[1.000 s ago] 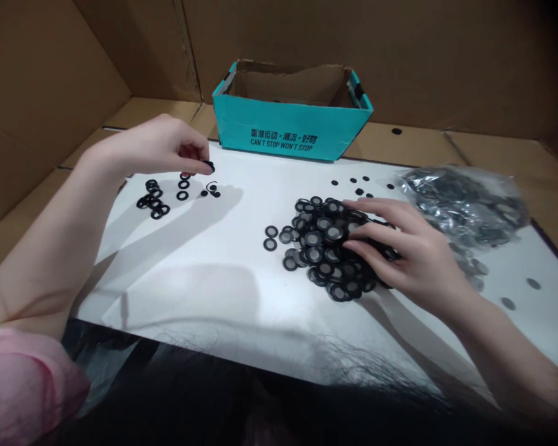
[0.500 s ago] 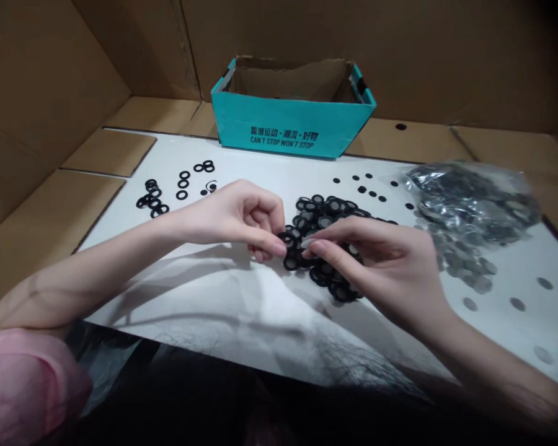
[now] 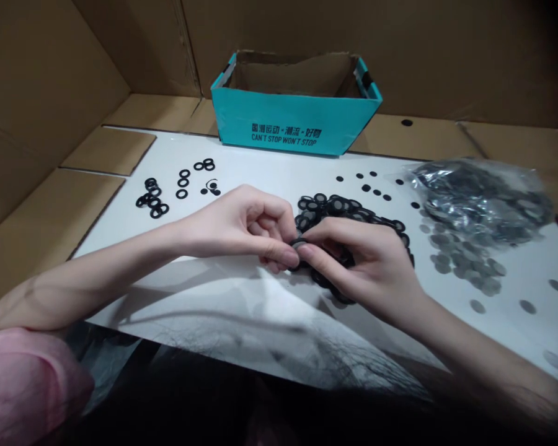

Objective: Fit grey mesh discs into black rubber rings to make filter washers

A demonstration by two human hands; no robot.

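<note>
My left hand [image 3: 246, 226] pinches a small black ring [image 3: 299, 241] between thumb and index finger, its other fingers curled. From the opposite side, the thumb and index finger of my right hand [image 3: 372, 257] close on a thin grey disc at the ring; the disc is mostly hidden by the fingertips. Both sets of fingertips meet over the white board. Right behind them lies a pile of black rings with grey centres [image 3: 338, 204], partly covered by my right hand.
A turquoise box [image 3: 283, 118] stands at the back. Loose black rings [image 3: 183, 183] lie on the left of the white board [image 3: 204, 291]. On the right are small black dots [image 3: 376, 192], grey discs [image 3: 469, 260] and a clear plastic bag [image 3: 483, 198] of dark pieces. Cardboard walls surround this.
My right hand has brought the grey disc left against the black ring. My left hand has shifted slightly right, and the fingertips of both hands now meet.
</note>
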